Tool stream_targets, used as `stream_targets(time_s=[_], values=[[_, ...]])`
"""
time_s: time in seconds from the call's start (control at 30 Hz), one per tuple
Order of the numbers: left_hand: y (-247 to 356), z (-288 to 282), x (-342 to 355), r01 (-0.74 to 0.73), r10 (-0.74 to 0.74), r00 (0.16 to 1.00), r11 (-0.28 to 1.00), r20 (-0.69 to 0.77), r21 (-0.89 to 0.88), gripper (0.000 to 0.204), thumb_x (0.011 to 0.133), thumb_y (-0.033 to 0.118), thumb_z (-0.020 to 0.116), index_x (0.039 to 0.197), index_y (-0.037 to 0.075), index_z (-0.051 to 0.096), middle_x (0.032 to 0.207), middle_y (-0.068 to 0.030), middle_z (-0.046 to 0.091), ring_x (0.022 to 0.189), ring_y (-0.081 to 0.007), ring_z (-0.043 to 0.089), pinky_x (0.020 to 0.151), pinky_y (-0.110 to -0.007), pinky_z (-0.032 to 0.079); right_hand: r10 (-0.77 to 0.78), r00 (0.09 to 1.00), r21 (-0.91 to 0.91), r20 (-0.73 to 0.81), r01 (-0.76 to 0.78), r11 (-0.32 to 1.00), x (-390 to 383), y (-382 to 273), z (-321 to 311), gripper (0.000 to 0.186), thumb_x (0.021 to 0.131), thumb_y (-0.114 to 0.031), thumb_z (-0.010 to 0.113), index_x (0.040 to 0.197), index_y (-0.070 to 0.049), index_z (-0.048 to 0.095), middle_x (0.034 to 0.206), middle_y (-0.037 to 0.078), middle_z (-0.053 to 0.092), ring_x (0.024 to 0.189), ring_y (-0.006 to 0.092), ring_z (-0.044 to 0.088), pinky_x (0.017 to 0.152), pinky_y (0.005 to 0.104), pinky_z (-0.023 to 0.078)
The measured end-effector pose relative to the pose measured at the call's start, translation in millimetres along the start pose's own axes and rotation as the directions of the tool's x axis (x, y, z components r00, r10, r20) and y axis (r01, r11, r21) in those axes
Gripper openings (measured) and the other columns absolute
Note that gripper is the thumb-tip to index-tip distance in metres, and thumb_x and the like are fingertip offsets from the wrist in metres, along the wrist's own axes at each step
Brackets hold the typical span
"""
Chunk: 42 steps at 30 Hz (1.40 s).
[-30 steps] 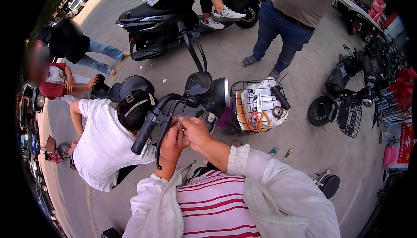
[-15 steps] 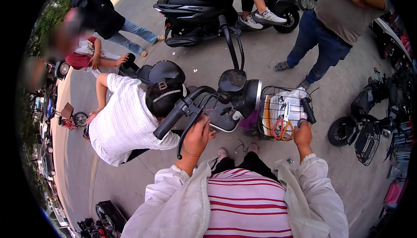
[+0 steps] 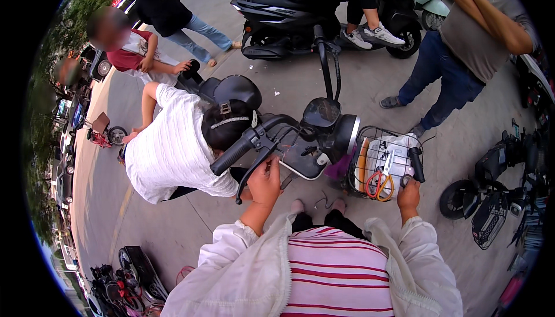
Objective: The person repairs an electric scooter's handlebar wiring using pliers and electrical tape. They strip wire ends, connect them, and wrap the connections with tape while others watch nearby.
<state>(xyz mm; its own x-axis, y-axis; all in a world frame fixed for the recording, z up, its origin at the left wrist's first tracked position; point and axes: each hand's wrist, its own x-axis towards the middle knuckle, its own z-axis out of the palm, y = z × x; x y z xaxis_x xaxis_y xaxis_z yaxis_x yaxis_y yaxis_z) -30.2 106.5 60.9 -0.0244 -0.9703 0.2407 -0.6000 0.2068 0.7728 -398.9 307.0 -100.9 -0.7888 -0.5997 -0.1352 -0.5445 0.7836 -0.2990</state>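
My left hand [image 3: 264, 188] is closed, fingertips pinched just behind the brake lever [image 3: 252, 169] of an electric bike; what they hold is hidden. The black handlebar grip [image 3: 232, 156] lies beyond it. My right hand [image 3: 409, 197] is closed around the lower side of a small round grey thing [image 3: 405, 180] at the right edge of a black wire basket [image 3: 354, 185]. Orange-handled scissors [image 3: 381, 183] lie in the basket with papers and white plastic. Another black grip [image 3: 415, 164] stands beside it. The round headlamp [image 3: 348, 138] is left of the basket.
A person in a white shirt [image 3: 167, 149] bends over the bike at my left. Two people stand behind at far left. Someone sits on a black scooter [image 3: 283, 22] ahead; a person in a grey shirt [image 3: 480, 34] stands at right. A parked bike [image 3: 485, 201] is beyond my right arm.
The whole view has shifted, so the bike, basket and people sit further right and mostly lower. Both hands keep about the same places on the bike and basket.
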Motion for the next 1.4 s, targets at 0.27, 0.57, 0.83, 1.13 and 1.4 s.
stream_targets(time_s=[0.27,0.57,0.83,1.13,1.4], values=[[2.9,4.3,2.8,0.527,-0.395,0.842,0.450,0.368,-0.721,0.019,0.094,0.019,0.061,0.103,0.002,0.062,0.098,-0.0071,0.068,0.085,-0.0154,0.066,0.067,-0.024,0.054,-0.015,0.999,-0.141,0.034,0.020,0.990,16.5,24.4,14.7,0.027,0.080,-0.011,0.068,0.104,-0.003,0.060,0.117,0.020,0.054,0.096,0.0383,0.063,0.078,0.0472,0.054],[8.4,-3.8,3.6,0.637,-0.452,0.742,0.245,0.495,-0.731,0.017,0.094,0.020,0.060,0.101,0.004,0.063,0.090,-0.0044,0.066,0.079,-0.0134,0.064,0.067,-0.029,0.056,-0.719,0.694,0.650,-0.036,0.562,0.511,-63.1,-222.7,-117.1,0.025,0.083,-0.013,0.069,0.106,-0.007,0.063,0.085,0.011,0.057,0.073,0.0277,0.061,0.064,0.0381,0.049],[0.7,-5.0,8.8,0.744,-0.412,0.645,0.148,0.644,-0.651,0.013,0.092,0.021,0.064,0.094,0.008,0.064,0.084,0.0000,0.066,0.073,-0.0102,0.063,0.065,-0.027,0.054,-0.863,0.438,0.435,-0.250,0.847,0.304,-86.1,-308.4,-107.5,0.029,0.083,-0.016,0.067,0.111,-0.013,0.061,0.090,0.007,0.059,0.075,0.0288,0.065,0.059,0.0378,0.052],[-2.9,-9.4,11.8,0.773,-0.376,0.619,0.132,0.690,-0.621,0.014,0.091,0.024,0.067,0.092,0.010,0.064,0.082,0.0028,0.064,0.072,-0.0077,0.060,0.063,-0.024,0.051,-0.876,0.386,0.369,-0.289,0.889,0.270,-86.5,-320.9,-97.0,0.017,0.081,-0.012,0.067,0.098,-0.013,0.065,0.083,0.005,0.060,0.071,0.0284,0.064,0.058,0.0373,0.050],[4.1,-14.2,20.9,0.832,-0.358,0.500,-0.055,0.789,-0.552,0.012,0.092,0.021,0.065,0.091,0.009,0.065,0.080,0.0009,0.065,0.071,-0.0109,0.061,0.066,-0.027,0.051,-0.886,0.421,0.370,-0.195,0.868,0.331,-82.2,-330.3,-103.8,0.008,0.084,-0.014,0.064,0.092,-0.012,0.065,0.084,0.006,0.061,0.072,0.0300,0.064,0.059,0.0388,0.050]])
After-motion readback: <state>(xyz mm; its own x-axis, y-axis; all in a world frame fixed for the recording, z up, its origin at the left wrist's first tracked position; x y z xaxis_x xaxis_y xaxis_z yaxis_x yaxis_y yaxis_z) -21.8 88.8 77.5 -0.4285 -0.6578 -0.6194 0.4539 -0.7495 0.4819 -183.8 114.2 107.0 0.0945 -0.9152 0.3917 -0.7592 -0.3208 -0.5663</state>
